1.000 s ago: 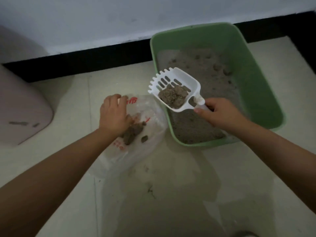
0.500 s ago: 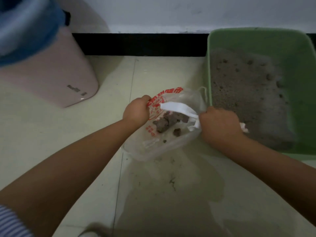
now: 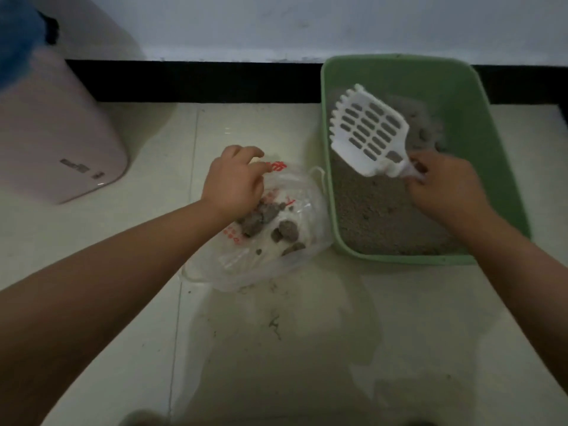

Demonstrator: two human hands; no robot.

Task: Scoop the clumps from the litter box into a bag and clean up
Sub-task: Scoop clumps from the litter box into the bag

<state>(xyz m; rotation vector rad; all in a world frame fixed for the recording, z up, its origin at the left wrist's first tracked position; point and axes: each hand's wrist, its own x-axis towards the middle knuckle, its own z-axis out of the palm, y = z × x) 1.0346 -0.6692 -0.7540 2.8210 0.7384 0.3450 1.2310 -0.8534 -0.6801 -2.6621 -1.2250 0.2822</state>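
A green litter box (image 3: 495, 155) full of grey litter stands on the floor at the right, against the wall. My right hand (image 3: 442, 186) grips the handle of a white slotted scoop (image 3: 367, 130), which hangs empty over the litter. Left of the box lies a clear plastic bag (image 3: 295, 241) with red print. Several grey clumps (image 3: 267, 219) sit inside it. My left hand (image 3: 235, 179) pinches the bag's upper rim and holds it open.
A pink bin (image 3: 61, 142) with a blue liner stands at the far left by the wall. A black baseboard (image 3: 199, 81) runs along the back. Pale floor tiles (image 3: 276, 348) in front of the bag carry a few dark specks of dirt.
The scoop tipped its clumps into the bag, then rose out and swung right, back over the litter box, empty. My left hand stayed on the bag's rim.
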